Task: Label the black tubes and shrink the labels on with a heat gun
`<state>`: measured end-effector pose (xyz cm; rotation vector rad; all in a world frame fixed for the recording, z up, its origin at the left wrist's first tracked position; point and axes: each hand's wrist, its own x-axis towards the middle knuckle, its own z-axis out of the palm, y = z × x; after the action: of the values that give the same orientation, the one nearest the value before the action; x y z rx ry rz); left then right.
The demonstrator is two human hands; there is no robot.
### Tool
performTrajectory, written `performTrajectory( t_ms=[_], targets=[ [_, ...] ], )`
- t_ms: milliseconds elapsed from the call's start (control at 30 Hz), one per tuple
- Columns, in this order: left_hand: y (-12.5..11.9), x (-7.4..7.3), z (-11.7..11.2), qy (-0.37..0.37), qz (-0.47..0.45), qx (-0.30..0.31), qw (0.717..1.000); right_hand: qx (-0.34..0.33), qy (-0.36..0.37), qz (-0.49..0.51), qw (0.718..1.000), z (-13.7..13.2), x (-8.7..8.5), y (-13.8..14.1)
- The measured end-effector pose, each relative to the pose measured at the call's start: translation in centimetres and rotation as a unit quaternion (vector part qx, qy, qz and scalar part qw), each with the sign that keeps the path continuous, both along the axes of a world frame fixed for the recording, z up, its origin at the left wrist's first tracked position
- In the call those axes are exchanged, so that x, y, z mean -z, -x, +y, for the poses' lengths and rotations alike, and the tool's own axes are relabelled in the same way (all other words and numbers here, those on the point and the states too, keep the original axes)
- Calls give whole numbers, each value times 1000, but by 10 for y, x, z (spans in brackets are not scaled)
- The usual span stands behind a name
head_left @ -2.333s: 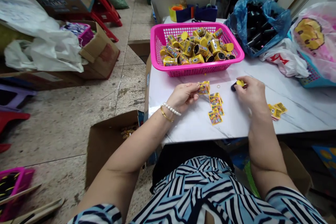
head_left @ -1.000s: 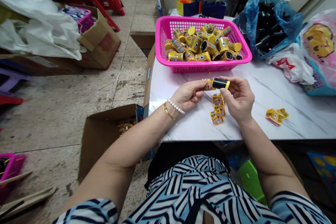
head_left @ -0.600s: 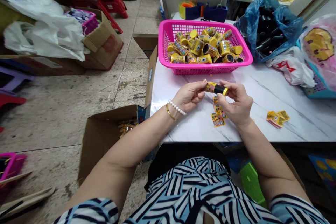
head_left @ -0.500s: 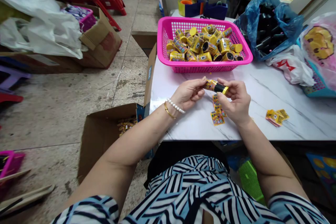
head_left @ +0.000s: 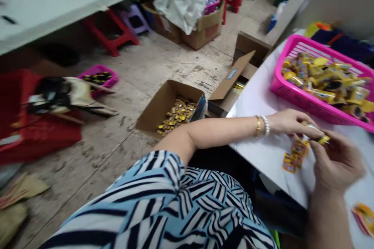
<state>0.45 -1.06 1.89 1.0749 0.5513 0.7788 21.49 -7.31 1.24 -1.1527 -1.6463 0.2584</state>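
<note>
Over the white table [head_left: 257, 101], both my hands hold a small cylinder with a yellow end [head_left: 323, 139], mostly covered by fingers. My left hand [head_left: 292, 122], with bracelets at the wrist, pinches its left side. On the opposite end my right hand [head_left: 339, 161] closes its fingers and thumb, smeared a little by motion. Just beneath them lie several flat printed yellow labels [head_left: 296, 155]. More labels [head_left: 364, 218] lie at the right edge. A pink basket [head_left: 309, 101] behind my hands holds many small yellow-wrapped cylinders [head_left: 330, 74].
On the floor to my left stands a cardboard box [head_left: 153, 118] with many wrapped cylinders inside. Another open carton [head_left: 230, 83] touches the table's side. Farther left are a red bin [head_left: 43, 136], a small pink basket [head_left: 112, 81] and a red stool [head_left: 112, 37].
My view has swung left, so the table and hands now sit farther right. The cylinder stays between both hands; its black body, visible earlier, is now mostly hidden.
</note>
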Motion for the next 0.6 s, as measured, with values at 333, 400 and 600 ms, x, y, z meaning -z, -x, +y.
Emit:
performTrajectory(
  t_ms=[333,400,600],
  targets=[
    [6,17,18,-34,-19,-3,999,-48,-39,-167,984,6,-13,7],
    [4,18,16,-32,-23,2,999,-52,-40,-161,985,6,-15,4],
    [3,17,10,-62,4,-3,998,-41,17,-114,993,3,-4,5]
  ],
)
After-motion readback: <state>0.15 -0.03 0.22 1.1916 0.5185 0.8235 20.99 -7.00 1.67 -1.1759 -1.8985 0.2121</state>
